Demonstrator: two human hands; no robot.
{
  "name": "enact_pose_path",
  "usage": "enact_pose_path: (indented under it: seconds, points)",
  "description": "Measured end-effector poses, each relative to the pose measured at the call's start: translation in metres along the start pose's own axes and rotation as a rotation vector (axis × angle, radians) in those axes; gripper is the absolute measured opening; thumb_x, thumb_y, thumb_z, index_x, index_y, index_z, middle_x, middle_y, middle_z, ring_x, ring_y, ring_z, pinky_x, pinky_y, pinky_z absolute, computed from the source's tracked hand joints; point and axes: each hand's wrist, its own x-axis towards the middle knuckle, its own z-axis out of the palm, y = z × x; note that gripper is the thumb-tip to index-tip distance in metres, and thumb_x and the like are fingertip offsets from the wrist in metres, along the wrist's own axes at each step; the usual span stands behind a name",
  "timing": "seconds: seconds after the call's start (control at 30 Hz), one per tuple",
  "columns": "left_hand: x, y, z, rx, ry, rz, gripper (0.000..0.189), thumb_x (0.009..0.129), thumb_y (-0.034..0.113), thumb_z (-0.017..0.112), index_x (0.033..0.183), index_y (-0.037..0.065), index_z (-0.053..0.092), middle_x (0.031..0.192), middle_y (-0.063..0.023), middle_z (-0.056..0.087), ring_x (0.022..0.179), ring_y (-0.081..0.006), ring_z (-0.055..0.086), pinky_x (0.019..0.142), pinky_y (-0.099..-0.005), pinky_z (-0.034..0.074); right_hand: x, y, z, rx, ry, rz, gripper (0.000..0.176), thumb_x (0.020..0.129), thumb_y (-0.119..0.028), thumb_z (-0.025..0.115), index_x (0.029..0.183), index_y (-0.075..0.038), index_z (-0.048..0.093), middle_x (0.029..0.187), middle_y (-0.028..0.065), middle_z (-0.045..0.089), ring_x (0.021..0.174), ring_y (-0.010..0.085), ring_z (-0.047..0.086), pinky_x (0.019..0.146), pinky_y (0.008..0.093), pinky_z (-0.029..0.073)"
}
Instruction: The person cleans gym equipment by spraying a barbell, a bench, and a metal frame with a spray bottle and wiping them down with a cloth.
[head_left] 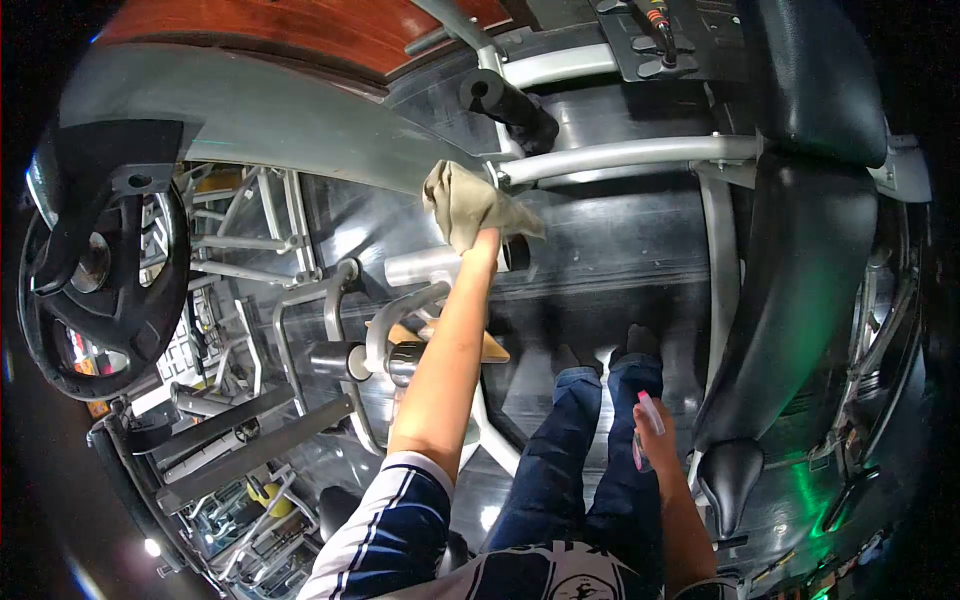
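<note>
My left hand is stretched far forward, its fingers mostly hidden under a beige cloth. The cloth is bunched against the end of a wide grey machine panel, beside a silver tube. Down by my right leg, my right hand is wrapped round a small spray bottle with pink parts. The bottle is partly covered by the fingers.
A black padded bench stands close on my right. Black foam rollers project near the cloth. To the left are a black weight plate and several metal machine frames. Dark flooring lies between.
</note>
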Motion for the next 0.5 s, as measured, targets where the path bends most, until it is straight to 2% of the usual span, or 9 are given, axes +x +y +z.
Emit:
enact_pose_path:
  seconds: [0.03, 0.07, 0.1, 0.13, 0.17, 0.23, 0.33, 0.43, 0.5]
  points:
    - [0.007, -0.005, -0.002, -0.002, 0.001, -0.001, 0.05, 0.096, 0.031, 0.059, 0.137, 0.007, 0.043, 0.137, -0.0117, 0.047, 0.129, -0.0246, 0.045, 0.11, -0.0318, 0.033, 0.0, 0.001, -0.003, -0.002, 0.0, -0.001, 0.029, 0.094, -0.034, 0.066, 0.09, -0.006, 0.06, 0.068, 0.0011, 0.055, 0.058, 0.0088, 0.053, 0.053, 0.0264, 0.041]
    - [0.019, -0.027, 0.0, 0.138, 0.036, 0.166, 0.051, 0.096, 0.03, 0.058, 0.137, 0.004, 0.044, 0.137, -0.0153, 0.049, 0.131, -0.025, 0.045, 0.114, -0.0328, 0.029, 0.0, 0.006, -0.005, -0.014, -0.004, -0.025, 0.029, 0.094, -0.034, 0.066, 0.09, -0.006, 0.06, 0.068, 0.0013, 0.055, 0.058, 0.009, 0.054, 0.053, 0.0265, 0.041]
    - [0.028, -0.02, -0.014, 0.279, 0.07, 0.332, 0.052, 0.096, 0.029, 0.058, 0.138, 0.001, 0.045, 0.137, -0.0188, 0.051, 0.132, -0.0254, 0.045, 0.118, -0.0338, 0.025, -0.001, 0.009, -0.006, -0.025, -0.009, -0.046, 0.029, 0.094, -0.034, 0.065, 0.09, -0.006, 0.06, 0.068, 0.0014, 0.055, 0.058, 0.0093, 0.054, 0.052, 0.0267, 0.041]
    - [0.038, -0.01, -0.024, -0.166, 0.367, -0.053, 0.033, 0.091, 0.023, 0.064, 0.118, 0.005, 0.057, 0.112, -0.0137, 0.062, 0.103, -0.0259, 0.063, 0.09, -0.0364, 0.051, -0.002, 0.013, -0.005, -0.025, -0.01, -0.045, 0.029, 0.094, -0.034, 0.065, 0.09, -0.006, 0.06, 0.068, 0.0014, 0.055, 0.058, 0.0093, 0.054, 0.052, 0.0267, 0.041]
    - [0.062, -0.005, -0.047, -0.189, 0.426, -0.026, 0.031, 0.091, 0.023, 0.064, 0.116, 0.005, 0.058, 0.111, -0.0137, 0.063, 0.101, -0.0263, 0.063, 0.089, -0.0366, 0.051, -0.002, 0.014, -0.004, -0.024, 0.001, -0.026, 0.029, 0.094, -0.034, 0.065, 0.09, -0.006, 0.06, 0.068, 0.0014, 0.055, 0.058, 0.0094, 0.054, 0.052, 0.0267, 0.042]
    - [0.101, 0.003, -0.096, -0.159, 0.431, 0.138, 0.029, 0.09, 0.023, 0.063, 0.112, 0.005, 0.058, 0.107, -0.0139, 0.063, 0.098, -0.0271, 0.063, 0.086, -0.0371, 0.051, -0.003, 0.015, -0.001, -0.022, 0.01, 0.0, 0.03, 0.094, -0.035, 0.065, 0.09, -0.006, 0.06, 0.068, 0.0013, 0.055, 0.058, 0.0095, 0.054, 0.052, 0.0266, 0.042]
    - [0.129, 0.022, -0.168, -0.214, 0.413, 0.282, 0.024, 0.089, 0.022, 0.062, 0.106, 0.004, 0.059, 0.101, -0.0141, 0.063, 0.093, -0.0282, 0.063, 0.082, -0.0378, 0.051, 0.004, 0.012, 0.005, -0.098, -0.024, -0.082, 0.031, 0.094, -0.036, 0.065, 0.091, -0.006, 0.061, 0.069, 0.0013, 0.056, 0.057, 0.0095, 0.054, 0.052, 0.0268, 0.042]
    - [0.134, 0.029, -0.181, -0.077, 0.372, 0.352, 0.021, 0.088, 0.021, 0.062, 0.1, 0.004, 0.06, 0.095, -0.0144, 0.063, 0.088, -0.0293, 0.063, 0.078, -0.0384, 0.051, 0.007, 0.012, 0.015, -0.151, -0.081, -0.131, 0.03, 0.094, -0.035, 0.064, 0.092, -0.005, 0.061, 0.07, 0.0019, 0.056, 0.058, 0.0097, 0.054, 0.054, 0.027, 0.043]
    - [0.129, 0.032, -0.157, 0.16, 0.336, 0.373, 0.019, 0.088, 0.021, 0.061, 0.096, 0.004, 0.06, 0.091, -0.0145, 0.063, 0.085, -0.0301, 0.063, 0.075, -0.0389, 0.051, 0.006, 0.005, 0.025, -0.03, -0.099, 0.056, 0.025, 0.092, -0.028, 0.067, 0.094, -0.003, 0.064, 0.079, 0.0054, 0.061, 0.071, 0.0136, 0.057, 0.063, 0.0301, 0.043]
